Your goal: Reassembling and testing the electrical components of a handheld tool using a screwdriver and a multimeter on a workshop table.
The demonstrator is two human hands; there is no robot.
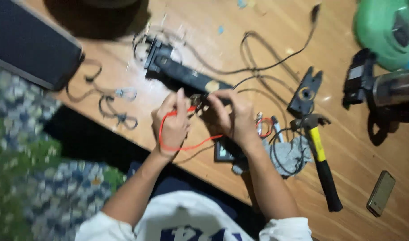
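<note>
My left hand (172, 121) pinches a thin red wire (186, 146) that loops down and across the wooden table (258, 35). Touching it from the right, my right hand (231, 115) grips a small dark metal part at the wire's end, between both sets of fingertips. Just beyond my hands lies a long black device (182, 73) with black cables (267, 67) trailing from it. The frame is blurred, so the small part's shape is unclear.
A hammer (322, 163) with a yellow and black handle lies right of my arm, beside a grey cloth (293, 156). A phone (381, 193) sits near the right edge. A black bracket (306, 91), a green round object (385, 31) and a dark panel (30, 44) also stand around.
</note>
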